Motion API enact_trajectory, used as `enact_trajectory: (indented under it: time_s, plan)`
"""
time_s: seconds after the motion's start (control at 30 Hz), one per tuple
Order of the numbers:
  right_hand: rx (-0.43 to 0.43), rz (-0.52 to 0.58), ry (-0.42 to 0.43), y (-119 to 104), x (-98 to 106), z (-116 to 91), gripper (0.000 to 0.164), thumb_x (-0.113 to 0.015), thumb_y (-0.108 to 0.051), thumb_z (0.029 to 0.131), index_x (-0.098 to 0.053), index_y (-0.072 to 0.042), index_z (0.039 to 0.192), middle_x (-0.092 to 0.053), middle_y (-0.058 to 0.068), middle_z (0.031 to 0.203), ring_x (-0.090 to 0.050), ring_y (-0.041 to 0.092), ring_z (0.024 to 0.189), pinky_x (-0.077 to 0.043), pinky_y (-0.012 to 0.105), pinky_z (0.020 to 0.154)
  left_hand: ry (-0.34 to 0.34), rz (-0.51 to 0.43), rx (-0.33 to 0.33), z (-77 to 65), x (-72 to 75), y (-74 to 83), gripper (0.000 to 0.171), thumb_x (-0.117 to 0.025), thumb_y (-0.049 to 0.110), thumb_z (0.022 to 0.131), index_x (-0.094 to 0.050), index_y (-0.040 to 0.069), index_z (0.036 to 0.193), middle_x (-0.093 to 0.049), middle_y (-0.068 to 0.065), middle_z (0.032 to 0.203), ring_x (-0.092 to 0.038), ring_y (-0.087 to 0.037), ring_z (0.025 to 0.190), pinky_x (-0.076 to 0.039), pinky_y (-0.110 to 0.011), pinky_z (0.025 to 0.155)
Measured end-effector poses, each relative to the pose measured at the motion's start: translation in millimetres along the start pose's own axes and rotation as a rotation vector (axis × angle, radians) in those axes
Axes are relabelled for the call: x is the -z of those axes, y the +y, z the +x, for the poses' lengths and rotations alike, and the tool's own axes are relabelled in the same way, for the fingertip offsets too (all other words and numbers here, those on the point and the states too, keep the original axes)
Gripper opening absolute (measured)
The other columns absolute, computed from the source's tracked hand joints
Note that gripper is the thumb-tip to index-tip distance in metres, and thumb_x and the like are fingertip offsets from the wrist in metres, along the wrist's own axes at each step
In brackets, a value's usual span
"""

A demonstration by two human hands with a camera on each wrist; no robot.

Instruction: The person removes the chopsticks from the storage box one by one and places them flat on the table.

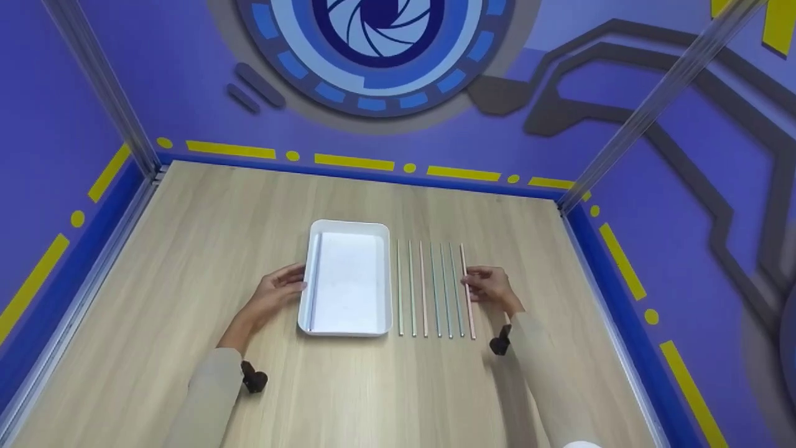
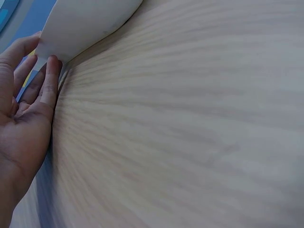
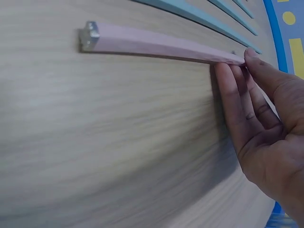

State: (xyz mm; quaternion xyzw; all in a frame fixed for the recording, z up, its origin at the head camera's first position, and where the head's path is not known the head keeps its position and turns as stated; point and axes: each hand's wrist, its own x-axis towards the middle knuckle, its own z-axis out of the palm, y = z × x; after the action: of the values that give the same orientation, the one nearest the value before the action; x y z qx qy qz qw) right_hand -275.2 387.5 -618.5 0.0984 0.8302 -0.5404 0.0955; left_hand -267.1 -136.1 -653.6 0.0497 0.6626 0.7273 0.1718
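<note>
A white rectangular tray (image 1: 351, 280) lies on the table with one bluish-grey chopstick (image 1: 316, 280) along its left inner side. My left hand (image 1: 270, 295) is at the tray's left wall; in the left wrist view its fairly straight fingers (image 2: 51, 83) touch the outside of that wall. To the right of the tray, my right hand (image 1: 491, 287) pinches a pink chopstick (image 1: 470, 314), the rightmost of a row. In the right wrist view the thumb is on one side of this chopstick and the fingers on the other, with its silvery end (image 3: 89, 36) toward the camera.
Between the tray and the pink chopstick several more chopsticks lie side by side: pale green (image 1: 400, 292), another pink (image 1: 423, 292) and blue-green (image 1: 436, 292). Purple panels (image 1: 186, 112) and metal posts (image 1: 659, 106) bound the wooden table (image 1: 236, 205).
</note>
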Motion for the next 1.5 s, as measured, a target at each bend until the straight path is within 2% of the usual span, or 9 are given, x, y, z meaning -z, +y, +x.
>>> enact_trajectory:
  time_s: [0.1, 0.37, 0.63, 0.83, 1.0, 1.1, 1.27, 1.37, 1.5]
  plan:
    - [-0.003, -0.010, 0.019, -1, -3, -1, 0.042, -0.074, -0.011, 0.094, -0.065, 0.002, 0.132, -0.076, 0.016, 0.097, -0.071, 0.015, 0.072, -0.063, 0.023, 0.060, -0.007, 0.009, -0.007, -0.2, 0.6, 0.9, 0.061, -0.069, 0.013, 0.098, -0.044, 0.004, 0.153, -0.049, -0.022, 0.153, -0.048, -0.031, 0.140, -0.053, -0.018, 0.103]
    - [0.018, -0.001, 0.078, 3, -9, -3, 0.037, -0.074, -0.007, 0.093, -0.068, 0.003, 0.128, -0.076, 0.017, 0.095, -0.071, 0.015, 0.071, -0.062, 0.023, 0.059, -0.004, 0.010, 0.004, 0.5, 0.7, -0.4, 0.061, -0.070, 0.013, 0.097, -0.046, 0.005, 0.153, -0.049, -0.019, 0.153, -0.048, -0.028, 0.139, -0.053, -0.018, 0.102]
    - [0.008, -0.006, 0.074, 0, -5, -3, 0.036, -0.072, -0.012, 0.095, -0.067, 0.005, 0.127, -0.077, 0.019, 0.100, -0.073, 0.015, 0.074, -0.064, 0.024, 0.064, 0.008, 0.010, 0.003, 0.4, 0.3, 0.0, 0.061, -0.071, 0.014, 0.096, -0.047, 0.006, 0.152, -0.050, -0.019, 0.153, -0.051, -0.025, 0.136, -0.053, -0.018, 0.103]
    - [0.056, -0.081, 0.068, -24, -9, -7, 0.037, -0.071, -0.013, 0.096, -0.066, 0.006, 0.128, -0.074, 0.024, 0.104, -0.074, 0.018, 0.078, -0.064, 0.027, 0.068, 0.014, 0.002, 0.004, -1.2, 0.6, 0.7, 0.060, -0.071, 0.013, 0.096, -0.048, 0.005, 0.151, -0.051, -0.020, 0.152, -0.053, -0.022, 0.134, -0.054, -0.019, 0.102]
    - [0.098, -0.064, 0.048, -46, -16, -5, 0.033, -0.069, -0.008, 0.097, -0.066, 0.009, 0.125, -0.073, 0.023, 0.097, -0.071, 0.015, 0.075, -0.063, 0.023, 0.063, 0.016, 0.024, -0.005, -0.1, -1.0, 0.6, 0.061, -0.071, 0.015, 0.097, -0.047, 0.004, 0.152, -0.049, -0.021, 0.153, -0.053, -0.022, 0.134, -0.053, -0.017, 0.102]
    - [0.140, -0.064, 0.009, -59, -25, -2, 0.029, -0.066, -0.006, 0.098, -0.067, 0.011, 0.122, -0.073, 0.028, 0.099, -0.071, 0.016, 0.075, -0.062, 0.021, 0.062, 0.022, 0.004, -0.001, -0.2, -1.2, -0.1, 0.060, -0.071, 0.014, 0.096, -0.047, 0.004, 0.151, -0.050, -0.020, 0.153, -0.054, -0.020, 0.133, -0.053, -0.018, 0.103]
    - [0.206, -0.075, -0.071, -81, -45, 3, 0.026, -0.064, -0.007, 0.100, -0.068, 0.011, 0.119, -0.070, 0.035, 0.104, -0.072, 0.023, 0.079, -0.063, 0.024, 0.065, 0.025, -0.018, -0.001, 0.0, -1.4, -1.0, 0.060, -0.071, 0.011, 0.096, -0.047, 0.004, 0.151, -0.050, -0.022, 0.152, -0.057, -0.016, 0.129, -0.054, -0.020, 0.104]
    - [0.239, -0.088, -0.100, -96, -61, 7, 0.026, -0.064, -0.007, 0.100, -0.069, 0.009, 0.119, -0.071, 0.030, 0.100, -0.071, 0.022, 0.079, -0.065, 0.028, 0.068, 0.022, -0.025, -0.003, 0.7, -0.9, -1.4, 0.061, -0.071, 0.011, 0.096, -0.046, 0.003, 0.151, -0.050, -0.023, 0.152, -0.057, -0.017, 0.130, -0.054, -0.020, 0.103]
    - [0.265, -0.071, -0.141, -116, -89, 16, 0.025, -0.063, -0.006, 0.100, -0.068, 0.009, 0.119, -0.072, 0.021, 0.092, -0.069, 0.018, 0.076, -0.064, 0.027, 0.065, 0.009, -0.022, -0.014, 1.1, 0.8, -0.2, 0.063, -0.071, 0.009, 0.096, -0.044, 0.000, 0.152, -0.049, -0.026, 0.151, -0.054, -0.025, 0.134, -0.054, -0.020, 0.103]
